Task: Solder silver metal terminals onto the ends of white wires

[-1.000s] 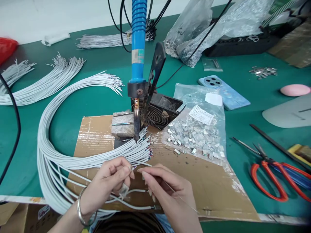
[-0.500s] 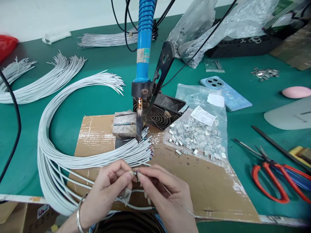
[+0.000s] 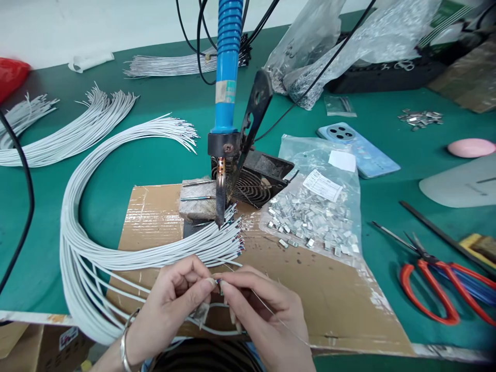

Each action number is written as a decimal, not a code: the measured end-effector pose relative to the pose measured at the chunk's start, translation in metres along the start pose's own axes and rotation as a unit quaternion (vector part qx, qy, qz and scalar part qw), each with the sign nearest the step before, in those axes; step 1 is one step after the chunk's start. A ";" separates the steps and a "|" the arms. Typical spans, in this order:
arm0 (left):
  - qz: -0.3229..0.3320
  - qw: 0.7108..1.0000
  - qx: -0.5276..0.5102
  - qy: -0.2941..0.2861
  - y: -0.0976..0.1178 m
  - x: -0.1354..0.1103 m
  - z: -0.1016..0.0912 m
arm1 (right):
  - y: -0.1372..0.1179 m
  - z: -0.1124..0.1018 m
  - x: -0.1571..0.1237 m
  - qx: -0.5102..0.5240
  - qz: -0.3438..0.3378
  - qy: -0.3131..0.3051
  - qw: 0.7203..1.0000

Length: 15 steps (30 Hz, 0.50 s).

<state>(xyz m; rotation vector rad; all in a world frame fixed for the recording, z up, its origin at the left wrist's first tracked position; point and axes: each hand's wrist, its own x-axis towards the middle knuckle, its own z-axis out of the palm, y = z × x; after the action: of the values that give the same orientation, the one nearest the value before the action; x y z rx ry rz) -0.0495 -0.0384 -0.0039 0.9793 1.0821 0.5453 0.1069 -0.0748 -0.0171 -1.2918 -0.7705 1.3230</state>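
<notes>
Two tight fingertip pinches, from your left hand (image 3: 184, 290) and right hand (image 3: 269, 302), meet on a cable end (image 3: 218, 281) near the soldering iron (image 3: 225, 116); thin wire (image 3: 273, 314) crosses the right. Slack pressure could drop the end; raising either hand against the iron could burn you.

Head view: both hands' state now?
Left hand: closed in a pinch; what it holds is too small to tell.
Right hand: closed, holding a thin wire.
</notes>
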 end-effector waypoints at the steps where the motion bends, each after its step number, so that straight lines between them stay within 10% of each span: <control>1: 0.000 1.000 0.000 0.000 0.000 0.000 0.000 | 0.000 0.000 0.000 -0.008 -0.011 0.000 1.000; 15: 0.001 1.000 0.010 -0.017 -0.008 0.002 -0.008 | 0.005 -0.007 -0.002 -0.053 -0.073 -0.022 0.996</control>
<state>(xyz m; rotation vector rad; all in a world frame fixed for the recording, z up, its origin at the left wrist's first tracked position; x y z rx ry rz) -0.0568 -0.0373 -0.0130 1.0048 1.0573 0.5182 0.1121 -0.0792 -0.0229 -1.2663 -0.9594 1.2105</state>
